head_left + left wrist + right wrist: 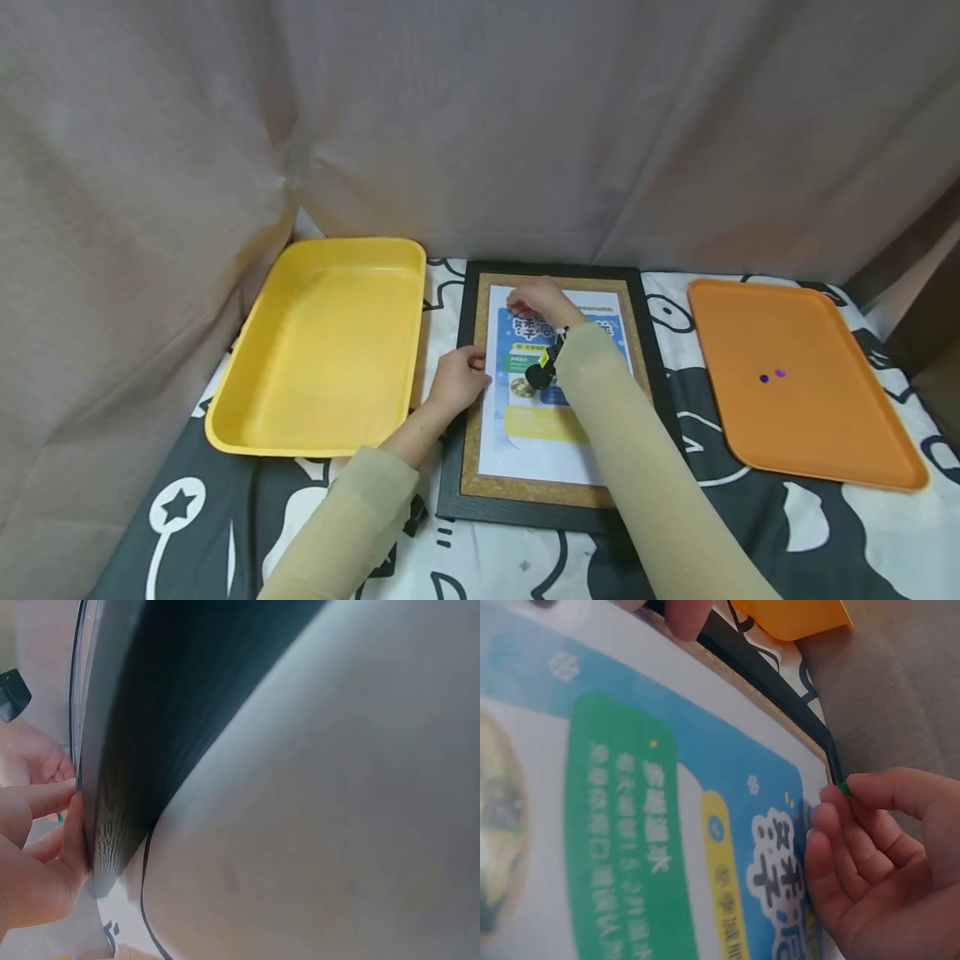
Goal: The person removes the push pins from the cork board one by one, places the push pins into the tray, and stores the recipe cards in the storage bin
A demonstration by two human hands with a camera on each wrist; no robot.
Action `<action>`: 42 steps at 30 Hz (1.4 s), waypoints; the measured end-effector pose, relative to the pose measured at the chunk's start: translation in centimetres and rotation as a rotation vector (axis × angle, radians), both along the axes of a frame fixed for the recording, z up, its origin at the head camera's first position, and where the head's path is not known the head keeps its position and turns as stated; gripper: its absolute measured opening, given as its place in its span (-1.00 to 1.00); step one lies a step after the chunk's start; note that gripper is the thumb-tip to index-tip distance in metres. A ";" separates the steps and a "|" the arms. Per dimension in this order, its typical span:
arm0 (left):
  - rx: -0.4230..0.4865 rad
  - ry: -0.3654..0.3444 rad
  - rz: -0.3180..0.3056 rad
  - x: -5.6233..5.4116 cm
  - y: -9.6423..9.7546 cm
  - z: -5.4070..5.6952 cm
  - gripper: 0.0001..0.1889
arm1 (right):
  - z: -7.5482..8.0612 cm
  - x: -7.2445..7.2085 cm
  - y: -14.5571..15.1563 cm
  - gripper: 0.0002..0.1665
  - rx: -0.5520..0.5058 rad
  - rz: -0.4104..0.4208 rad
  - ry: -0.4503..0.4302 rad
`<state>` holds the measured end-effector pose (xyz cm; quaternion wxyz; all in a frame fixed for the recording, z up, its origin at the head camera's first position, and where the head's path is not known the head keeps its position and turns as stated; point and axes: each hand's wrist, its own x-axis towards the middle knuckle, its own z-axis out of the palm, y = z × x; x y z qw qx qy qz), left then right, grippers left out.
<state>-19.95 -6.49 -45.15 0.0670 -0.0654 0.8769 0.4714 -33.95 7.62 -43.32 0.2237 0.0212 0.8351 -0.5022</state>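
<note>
A printed poster sheet (pixel 551 450) lies on a cork board (pixel 525 492) with a black frame (pixel 517 512). My right hand (pixel 546 302) is over the sheet's upper left part. Its thumb and index finger pinch a small green pushpin (pixel 845 787), whose point cannot be made out; the other fingers (pixel 862 855) curl loosely below. My left hand (pixel 457 379) rests at the sheet's left edge with its fingertips touching the paper. In the left wrist view, the left fingers (pixel 56 799) show beside the raised edge of the frame.
Left of the board stands a deep yellow tray (pixel 416 333). An orange tray (pixel 817 425) lies to the right, holding a small blue piece (pixel 763 378) and a small purple piece (pixel 780 373). A patterned cloth (pixel 487 554) covers the table, and a grey curtain (pixel 480 125) hangs behind.
</note>
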 end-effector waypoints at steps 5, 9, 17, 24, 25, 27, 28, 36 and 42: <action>-0.001 -0.012 0.000 0.0 0.0 -0.1 -0.61 | -0.1 0.6 0.4 -0.94 -0.114 -0.055 -0.043; 0.000 -0.012 0.001 -0.1 0.0 -0.2 -0.61 | 0.3 1.0 0.7 -0.94 -0.155 -0.100 -0.073; -0.005 -0.010 0.005 -0.1 -0.1 -0.1 -0.60 | 1.5 2.1 1.3 -0.96 -0.187 -0.133 -0.092; 0.000 -0.021 0.006 -0.1 0.0 -0.1 -0.60 | 2.2 3.0 2.7 -0.94 -0.201 -0.110 -0.072; -0.001 -0.022 0.005 -0.1 0.0 -0.1 -0.60 | 2.3 3.1 3.0 -0.93 -0.192 -0.110 -0.068; 0.000 -0.028 0.004 -0.1 0.0 -0.1 -0.60 | 2.5 3.3 3.6 -0.91 -0.164 -0.111 -0.063; 0.000 -0.031 0.003 -0.1 0.0 -0.1 -0.60 | 2.6 3.4 3.9 -0.89 -0.156 -0.111 -0.063; 0.002 -0.043 0.003 -0.2 -0.1 -0.1 -0.60 | 3.3 4.5 5.8 -0.75 -0.103 -0.116 -0.079; 0.010 -0.052 0.002 0.0 0.0 0.2 -0.60 | 3.5 5.1 7.2 -0.70 -0.055 -0.137 -0.103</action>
